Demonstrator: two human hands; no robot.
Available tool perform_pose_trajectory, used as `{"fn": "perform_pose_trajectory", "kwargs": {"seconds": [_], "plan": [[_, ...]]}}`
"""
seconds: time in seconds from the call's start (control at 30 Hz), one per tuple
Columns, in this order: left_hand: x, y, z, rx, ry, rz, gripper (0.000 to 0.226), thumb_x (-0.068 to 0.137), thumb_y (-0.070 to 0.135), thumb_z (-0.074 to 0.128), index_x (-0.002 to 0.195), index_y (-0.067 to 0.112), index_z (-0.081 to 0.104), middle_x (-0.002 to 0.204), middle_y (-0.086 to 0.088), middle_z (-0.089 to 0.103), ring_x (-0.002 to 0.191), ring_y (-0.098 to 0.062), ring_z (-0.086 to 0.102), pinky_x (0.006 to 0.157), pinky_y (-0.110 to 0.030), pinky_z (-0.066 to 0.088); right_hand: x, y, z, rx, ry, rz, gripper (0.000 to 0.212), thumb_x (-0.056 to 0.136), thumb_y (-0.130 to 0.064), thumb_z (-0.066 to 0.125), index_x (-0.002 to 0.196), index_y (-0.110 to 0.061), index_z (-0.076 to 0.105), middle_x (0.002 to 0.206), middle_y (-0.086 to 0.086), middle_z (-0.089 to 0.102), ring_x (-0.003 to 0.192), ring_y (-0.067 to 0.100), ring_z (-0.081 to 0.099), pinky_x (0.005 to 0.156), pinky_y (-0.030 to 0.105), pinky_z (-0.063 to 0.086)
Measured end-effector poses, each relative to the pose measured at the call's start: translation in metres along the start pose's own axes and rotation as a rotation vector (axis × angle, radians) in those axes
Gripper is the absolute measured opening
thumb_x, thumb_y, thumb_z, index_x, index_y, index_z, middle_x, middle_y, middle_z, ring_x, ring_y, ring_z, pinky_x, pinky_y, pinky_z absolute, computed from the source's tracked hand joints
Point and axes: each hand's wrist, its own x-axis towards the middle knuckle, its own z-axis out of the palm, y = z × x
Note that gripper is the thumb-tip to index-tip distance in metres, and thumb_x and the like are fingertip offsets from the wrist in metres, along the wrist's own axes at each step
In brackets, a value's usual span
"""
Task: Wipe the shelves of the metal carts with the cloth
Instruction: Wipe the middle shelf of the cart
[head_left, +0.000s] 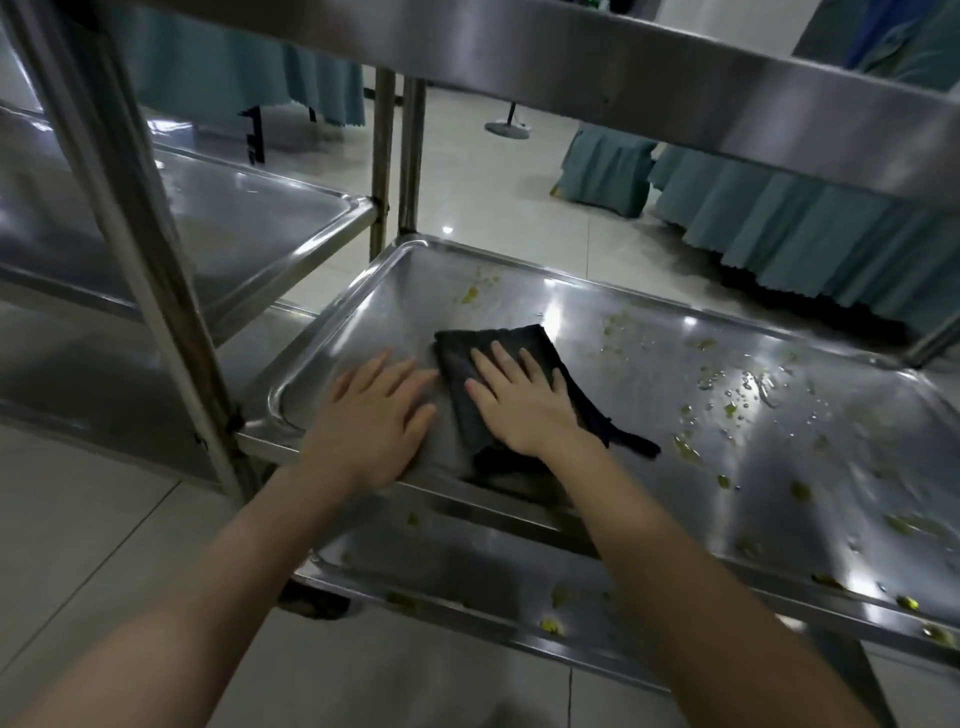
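We are pressing the cloth (498, 384) flat-fingered with our right hand (524, 400), left hand (379, 415) resting flat alongside, risking smearing the scraps (691, 452) off the shelf (675, 322).

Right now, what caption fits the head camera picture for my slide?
Right hand presses a dark cloth on a dirty metal shelf; left hand rests beside it.

Open middle shelf (649, 364) stretches right; upper shelf (675, 78) overhangs, corner post (156, 291) blocks left.
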Motion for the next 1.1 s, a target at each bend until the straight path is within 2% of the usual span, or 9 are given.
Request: {"fn": "perform_pose_trajectory", "kwargs": {"seconds": [0.1, 0.17, 0.27, 0.43, 0.6, 0.73, 0.83, 1.0, 1.1], "plan": [[0.003, 0.004, 0.001, 0.119, -0.036, -0.025, 0.051, 0.099, 0.046, 0.02, 0.15, 0.038, 0.02, 0.162, 0.007, 0.009, 0.15, -0.018, -0.008, 0.118, -0.052, -0.001, -0.085, 0.031, 0.019, 0.001, 0.065, -0.072, 0.054, 0.095, -0.066, 0.004, 0.147, -0.056, -0.006, 0.156, -0.028, -0.016, 0.146, 0.005, -0.016, 0.116, 0.041, -0.014], [0.011, 0.02, 0.002, 0.134, 0.026, 0.009, 0.049, 0.101, 0.04, 0.026, 0.149, 0.035, 0.023, 0.162, 0.003, 0.011, 0.15, -0.022, -0.006, 0.117, -0.055, -0.004, -0.104, 0.045, 0.02, -0.011, 0.057, -0.055, 0.054, 0.095, -0.067, 0.004, 0.146, -0.057, -0.007, 0.152, -0.031, -0.019, 0.146, 0.004, -0.017, 0.115, 0.039, -0.015], [0.013, 0.057, 0.01, -0.114, 0.038, 0.07, 0.048, 0.101, 0.039, 0.031, 0.149, 0.033, 0.028, 0.16, 0.004, 0.019, 0.15, -0.018, 0.0, 0.119, -0.046, 0.001, -0.068, 0.05, 0.006, -0.015, 0.068, 0.073, 0.053, 0.099, -0.061, 0.01, 0.15, -0.052, -0.001, 0.159, -0.025, -0.012, 0.148, 0.009, -0.012, 0.117, 0.044, -0.011], [0.009, 0.061, 0.023, -0.069, 0.078, 0.08, 0.052, 0.099, 0.049, 0.024, 0.15, 0.037, 0.021, 0.162, 0.01, 0.012, 0.149, -0.013, -0.007, 0.12, -0.045, 0.001, 0.008, 0.058, -0.025, 0.069, 0.041, 0.322, 0.055, 0.103, -0.052, 0.016, 0.155, -0.038, 0.006, 0.164, -0.011, -0.007, 0.15, 0.02, -0.01, 0.119, 0.052, -0.008], [0.008, 0.065, 0.023, 0.053, -0.01, 0.134, 0.059, 0.094, 0.054, 0.011, 0.151, 0.04, 0.015, 0.162, 0.013, 0.007, 0.149, -0.014, -0.012, 0.118, -0.051, -0.004, -0.07, 0.072, -0.007, 0.003, 0.049, 0.1, 0.055, 0.101, -0.058, 0.012, 0.154, -0.045, 0.002, 0.162, -0.018, -0.007, 0.15, 0.014, -0.009, 0.119, 0.046, -0.009], [0.018, 0.099, 0.027, 0.099, 0.086, 0.208, 0.051, 0.097, 0.051, 0.028, 0.145, 0.035, 0.035, 0.159, 0.008, 0.023, 0.15, -0.018, -0.001, 0.116, -0.057, -0.004, -0.15, 0.107, 0.012, 0.014, 0.134, 0.032, 0.058, 0.094, -0.067, 0.005, 0.15, -0.053, 0.001, 0.16, -0.026, -0.006, 0.147, 0.005, -0.009, 0.115, 0.038, -0.01], [0.02, 0.136, 0.04, -0.095, -0.002, 0.231, 0.055, 0.097, 0.054, 0.026, 0.149, 0.035, 0.028, 0.16, 0.008, 0.022, 0.15, -0.016, 0.0, 0.118, -0.051, -0.001, -0.117, 0.123, 0.001, -0.01, 0.081, 0.12, 0.053, 0.099, -0.062, 0.01, 0.15, -0.052, -0.003, 0.16, -0.024, -0.01, 0.148, 0.009, -0.011, 0.117, 0.043, -0.01], [0.016, 0.135, 0.048, -0.104, 0.069, 0.221, 0.06, 0.094, 0.057, 0.021, 0.149, 0.033, 0.029, 0.157, 0.006, 0.029, 0.15, -0.018, 0.007, 0.119, -0.05, 0.004, -0.034, 0.155, -0.035, 0.046, 0.084, 0.381, 0.056, 0.101, -0.055, 0.016, 0.154, -0.04, 0.007, 0.163, -0.013, -0.006, 0.15, 0.017, -0.006, 0.119, 0.05, -0.007], [0.017, 0.141, 0.045, -0.045, 0.041, 0.253, 0.057, 0.095, 0.055, 0.018, 0.148, 0.035, 0.029, 0.157, 0.008, 0.029, 0.15, -0.016, 0.007, 0.118, -0.051, 0.0, -0.037, 0.152, -0.037, 0.039, 0.029, 0.35, 0.056, 0.102, -0.054, 0.015, 0.155, -0.039, 0.004, 0.163, -0.011, -0.008, 0.15, 0.019, -0.008, 0.118, 0.051, -0.007]]}}
